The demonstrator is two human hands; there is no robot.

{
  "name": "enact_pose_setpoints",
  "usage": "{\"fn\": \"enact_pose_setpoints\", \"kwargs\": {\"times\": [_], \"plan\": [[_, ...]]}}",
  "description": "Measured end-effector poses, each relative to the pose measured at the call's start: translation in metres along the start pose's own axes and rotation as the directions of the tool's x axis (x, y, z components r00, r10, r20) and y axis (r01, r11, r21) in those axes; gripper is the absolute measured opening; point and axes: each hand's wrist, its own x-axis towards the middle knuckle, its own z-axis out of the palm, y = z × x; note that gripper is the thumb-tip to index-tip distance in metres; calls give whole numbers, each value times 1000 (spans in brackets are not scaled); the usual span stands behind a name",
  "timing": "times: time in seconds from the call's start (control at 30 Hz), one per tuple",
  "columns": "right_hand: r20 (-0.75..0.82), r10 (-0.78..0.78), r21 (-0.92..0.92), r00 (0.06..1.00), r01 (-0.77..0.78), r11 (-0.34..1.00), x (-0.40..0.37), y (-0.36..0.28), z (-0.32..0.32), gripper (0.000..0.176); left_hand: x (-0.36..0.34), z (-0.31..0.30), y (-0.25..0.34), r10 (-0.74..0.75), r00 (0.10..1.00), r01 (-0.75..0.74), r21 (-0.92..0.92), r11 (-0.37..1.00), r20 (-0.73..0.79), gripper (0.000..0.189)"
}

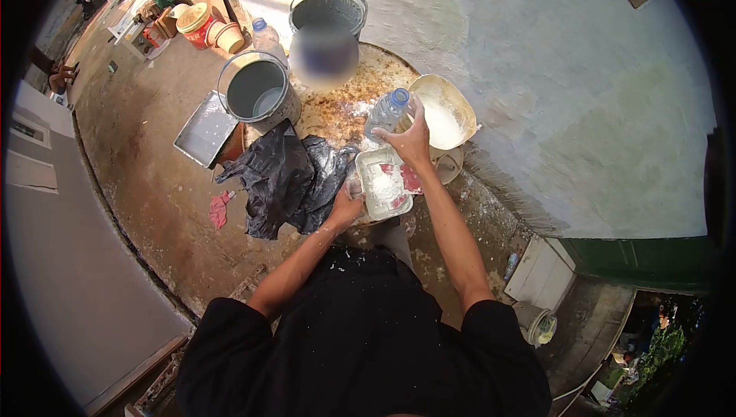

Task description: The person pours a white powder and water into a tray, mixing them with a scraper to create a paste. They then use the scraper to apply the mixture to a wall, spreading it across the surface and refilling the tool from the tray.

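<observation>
My right hand point(412, 141) is closed around a clear plastic bottle point(382, 116) with a blue cap, tilted over the round tabletop. My left hand point(347, 206) grips the left side of a small whitish tray point(368, 201). White powder point(385, 185) lies in that tray, with red patches showing at its right and bottom. Just beyond my right hand stands a cream tub point(468, 119) with white material inside. A crumpled black plastic bag point(270, 175) lies beside my left hand. The fingertips of my left hand are partly hidden.
A rusty, powder-spotted round tabletop point(326, 114) carries a grey bucket point(266, 95). Another bucket point(330, 12) stands at the back, near a second bottle point(264, 36). To the left is a rectangular pan point(201, 137). A plastered wall point(552, 95) rises on the right.
</observation>
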Motion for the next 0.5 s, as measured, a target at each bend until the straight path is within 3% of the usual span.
{"fn": "enact_pose_setpoints", "kwargs": {"times": [0.33, 0.47, 0.5], "plan": [[-3, 57, 23, 998, -57, 998, 1, -4, -18, 62, 4, 3, -11, 35, 999, -35, 2, 999, -30, 35], [-28, 17, 140, 999, -13, 990, 2, 11, -26, 58, 9, 1, -19, 47, 998, -45, 51, 998, -43, 35], [-27, 37, 273, 999, -28, 962, 3, 6, -27, 56, 10, 1, -19, 46, 998, -44, 55, 998, -41, 35]]}}
